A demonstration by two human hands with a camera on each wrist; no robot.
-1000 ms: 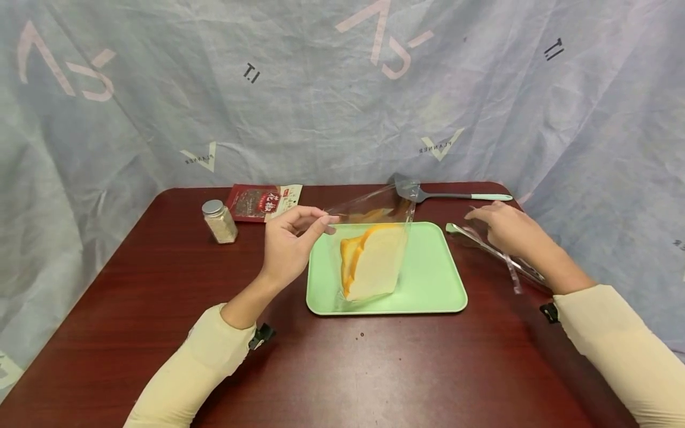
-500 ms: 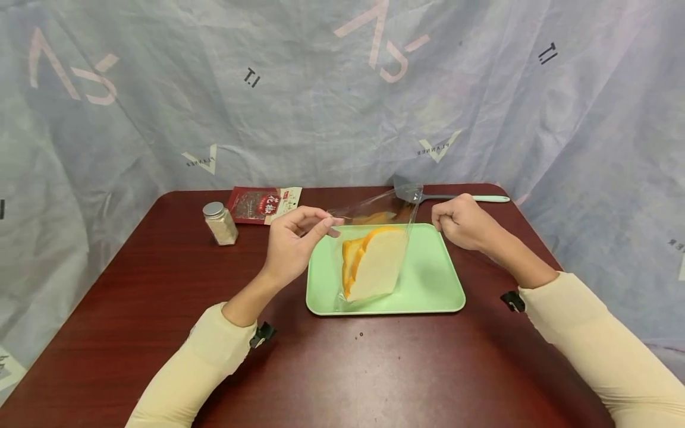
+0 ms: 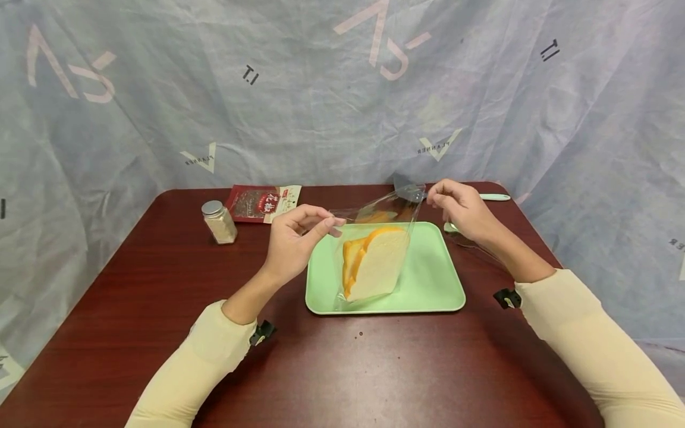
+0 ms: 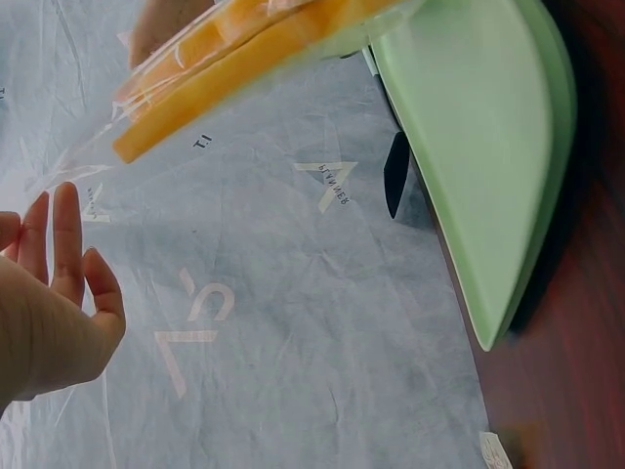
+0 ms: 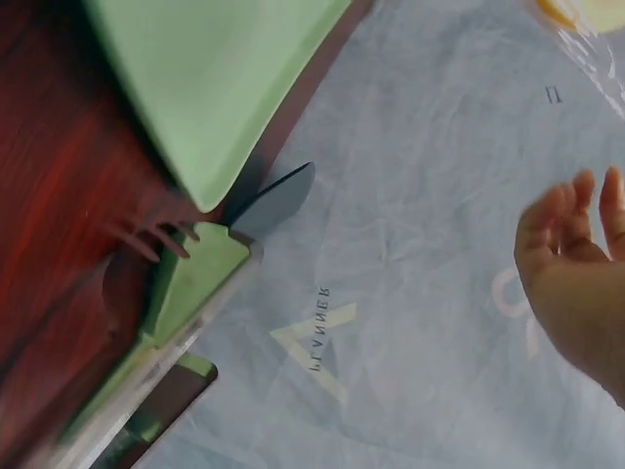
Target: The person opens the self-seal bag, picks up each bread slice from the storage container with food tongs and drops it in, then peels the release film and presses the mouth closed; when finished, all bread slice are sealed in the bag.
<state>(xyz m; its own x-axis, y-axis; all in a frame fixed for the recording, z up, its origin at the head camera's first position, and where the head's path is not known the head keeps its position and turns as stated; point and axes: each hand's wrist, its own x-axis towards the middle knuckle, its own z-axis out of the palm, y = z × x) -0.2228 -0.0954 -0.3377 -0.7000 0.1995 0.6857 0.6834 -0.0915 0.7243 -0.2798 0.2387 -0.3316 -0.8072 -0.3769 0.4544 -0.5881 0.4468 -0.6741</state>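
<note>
A clear plastic bag with slices of bread in it stands tilted over the green tray. My left hand pinches the bag's upper left edge between thumb and fingertips; the left wrist view shows the film running up to that hand. Close to the bag's upper right corner is my right hand, fingers loosely bent and nothing seen in them. In the right wrist view, the bag's film lies beyond the fingertips of the right hand, apparently apart from them.
Tongs with green tips lie right of the tray, partly hidden beneath the right arm. A spatula lies behind. At the back left are a glass jar with a metal lid and a red spice packet. A curtain hangs behind the table.
My right hand has come left from above the tongs, where a strip of plastic hung near it, to the bag's upper right corner. Its curled fingers have loosened. The left hand has barely moved.
</note>
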